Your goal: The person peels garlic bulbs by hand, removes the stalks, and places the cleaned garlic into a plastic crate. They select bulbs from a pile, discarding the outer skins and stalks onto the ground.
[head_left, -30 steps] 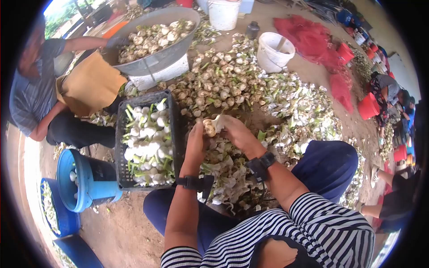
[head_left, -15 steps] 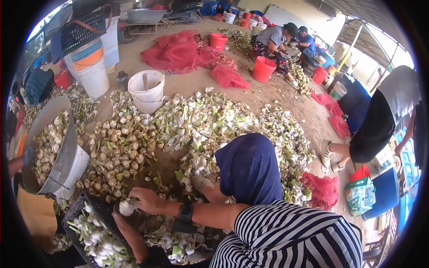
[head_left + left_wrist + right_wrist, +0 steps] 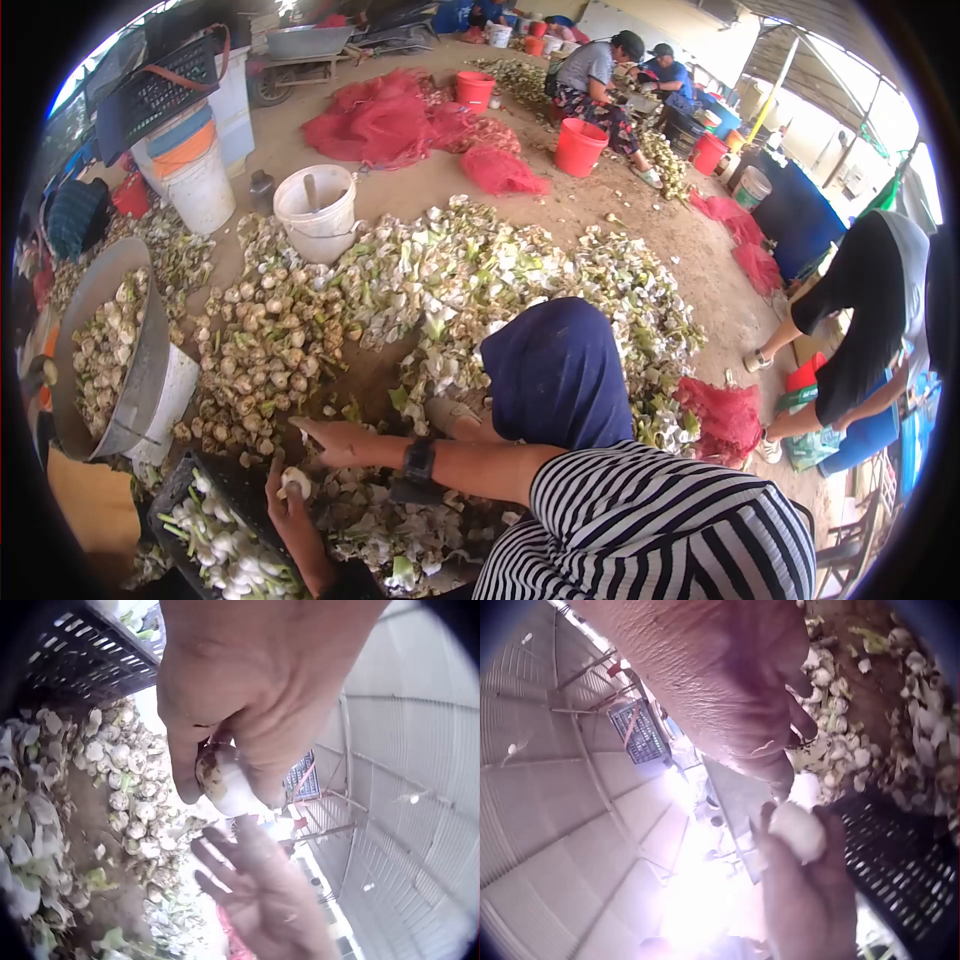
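My left hand (image 3: 292,515) grips a garlic bulb (image 3: 295,483) beside the black crate (image 3: 178,475). In the left wrist view the bulb (image 3: 225,787) is mostly white and smooth, with brown dirty skin left on one side. Just past it, my right hand (image 3: 262,900) has its fingers spread and holds nothing. The head view shows the right hand (image 3: 340,442) close over the bulb, its index finger stretched out. White garlic bulbs with green stems (image 3: 225,545) lie in the crate.
A heap of dirty garlic bulbs (image 3: 255,360) lies ahead, with peeled skins (image 3: 480,270) spread to its right. A grey metal tub (image 3: 150,370) of garlic stands left. Behind are a white bucket (image 3: 315,220) and red netting (image 3: 390,120). Other people sit and stand farther off.
The head view has swung to the right. Both hands were on the bulb, the right at its skin; now the right hand has come off it, fingers spread, while the left still holds it.
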Available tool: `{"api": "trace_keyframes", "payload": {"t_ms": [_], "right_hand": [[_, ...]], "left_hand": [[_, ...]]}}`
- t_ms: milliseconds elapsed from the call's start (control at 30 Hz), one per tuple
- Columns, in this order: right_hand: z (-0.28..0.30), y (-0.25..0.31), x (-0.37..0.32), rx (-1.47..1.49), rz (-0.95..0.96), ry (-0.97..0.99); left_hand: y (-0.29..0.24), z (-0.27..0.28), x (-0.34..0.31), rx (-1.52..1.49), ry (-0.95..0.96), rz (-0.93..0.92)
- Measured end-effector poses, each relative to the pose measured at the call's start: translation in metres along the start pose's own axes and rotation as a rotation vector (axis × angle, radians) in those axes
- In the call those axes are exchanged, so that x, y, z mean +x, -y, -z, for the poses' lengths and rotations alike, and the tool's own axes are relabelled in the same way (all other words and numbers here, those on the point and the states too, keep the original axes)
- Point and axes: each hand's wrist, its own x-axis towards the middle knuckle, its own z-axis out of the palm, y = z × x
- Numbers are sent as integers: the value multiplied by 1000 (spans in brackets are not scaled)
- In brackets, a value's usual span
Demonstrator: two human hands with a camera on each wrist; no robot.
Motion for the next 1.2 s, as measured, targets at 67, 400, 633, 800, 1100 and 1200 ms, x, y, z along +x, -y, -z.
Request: {"api": "trace_keyframes", "payload": {"t_ms": [67, 400, 633, 800, 1100, 1200], "right_hand": [[15, 24, -1, -27, 204, 40], [-3, 39, -8, -390, 315, -28], [-40, -8, -32, -453, 214, 693], [-62, -74, -48, -374, 105, 719], [-14, -145, 32, 301, -605, 243], [-17, -196, 62, 466, -744, -3]], "left_hand": [[13, 6, 5, 401, -43, -113], [17, 2, 2, -28, -128, -71], [36, 11, -1, -843, -46, 52], [62, 35, 5, -1140, -282, 324], [82, 106, 14, -1273, -592, 108], [48, 58, 23, -1022, -638, 246]]}}
